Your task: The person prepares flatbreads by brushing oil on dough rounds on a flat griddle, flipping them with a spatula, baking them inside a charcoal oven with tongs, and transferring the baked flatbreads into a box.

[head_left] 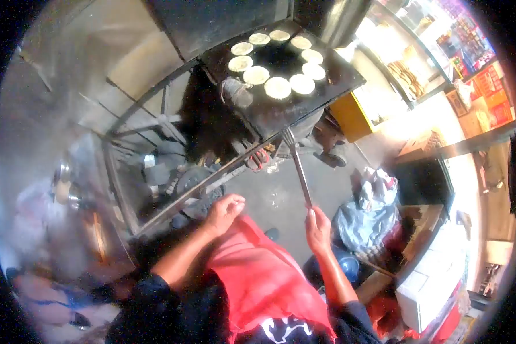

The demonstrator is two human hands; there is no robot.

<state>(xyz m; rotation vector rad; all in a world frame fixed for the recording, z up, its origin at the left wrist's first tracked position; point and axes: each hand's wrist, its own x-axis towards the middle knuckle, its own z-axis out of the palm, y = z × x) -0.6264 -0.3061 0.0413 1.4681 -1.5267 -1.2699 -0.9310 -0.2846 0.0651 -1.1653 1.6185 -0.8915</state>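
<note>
My right hand [317, 228] is closed round the handle of long metal tongs [299, 169], whose tips point up toward the front edge of a dark griddle [275, 117]. My left hand [225, 213] is held in front of the red apron [258, 269], its fingers curled together; whether something small is between them I cannot make out. Several round flat pieces of dough [277, 88] lie in a ring on the griddle. A grey cylindrical can or rolled cloth [236, 93] rests at the griddle's left edge.
A yellow box side [351, 116] stands right of the griddle. Grey plastic bags [364, 221] and a white box [431, 281] are at the right. A metal frame rail [195, 190] crosses at the left. Stacked flat breads [406, 78] sit in a display case.
</note>
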